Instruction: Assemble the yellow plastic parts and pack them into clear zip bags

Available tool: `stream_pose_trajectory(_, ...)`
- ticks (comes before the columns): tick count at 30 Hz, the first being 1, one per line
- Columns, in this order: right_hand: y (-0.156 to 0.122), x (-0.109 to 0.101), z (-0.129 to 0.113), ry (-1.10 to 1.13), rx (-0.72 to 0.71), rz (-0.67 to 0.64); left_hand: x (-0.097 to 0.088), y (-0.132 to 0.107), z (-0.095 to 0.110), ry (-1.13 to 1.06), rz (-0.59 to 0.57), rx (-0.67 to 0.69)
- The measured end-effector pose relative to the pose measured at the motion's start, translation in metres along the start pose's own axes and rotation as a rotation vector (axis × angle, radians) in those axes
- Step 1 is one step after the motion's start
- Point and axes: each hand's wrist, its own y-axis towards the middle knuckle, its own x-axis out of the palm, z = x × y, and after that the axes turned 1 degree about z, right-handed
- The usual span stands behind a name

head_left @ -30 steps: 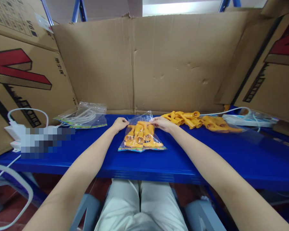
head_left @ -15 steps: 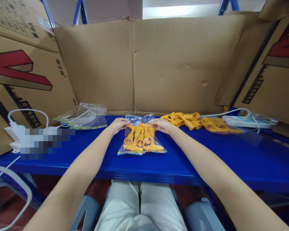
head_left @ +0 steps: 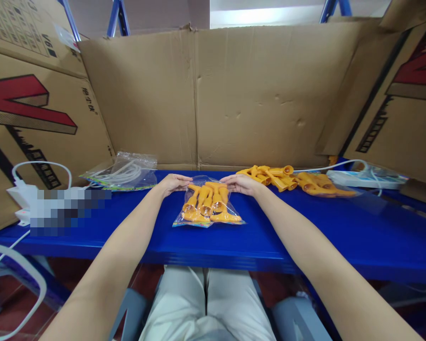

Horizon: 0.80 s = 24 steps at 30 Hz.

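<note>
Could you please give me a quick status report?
Left hand, right hand on top edge of clear plastic bag of orange parts. Bag flat on blue table. Loose orange parts apart, to right.

My blue counter (head_left: 305,237) is walled behind by a creased cardboard sheet (head_left: 262,94), with printed cartons (head_left: 28,109) on either side. On my left, a clear bag of white cable (head_left: 122,173) lies flat, with a white adapter (head_left: 19,196) nearer me. On my right is a loose pile of orange plastic parts (head_left: 291,180), with a white power strip (head_left: 365,179) just beyond
</note>
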Motion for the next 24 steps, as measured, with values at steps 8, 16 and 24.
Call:
stream_pose_trajectory(8, -0.005, 0.004, -0.003, 0.018, -0.016, 0.015, 0.003, 0.001, 0.002, 0.093, 0.044, -0.004)
stream_pose_trajectory(16, -0.003, 0.004, 0.0, 0.028, -0.028, 0.04, 0.008, -0.002, 0.001, 0.161, 0.075, 0.1)
stream_pose_trajectory(24, 0.001, 0.003, 0.005, 0.0, -0.054, 0.043, 0.012, -0.006, 0.003, 0.187, 0.088, 0.143)
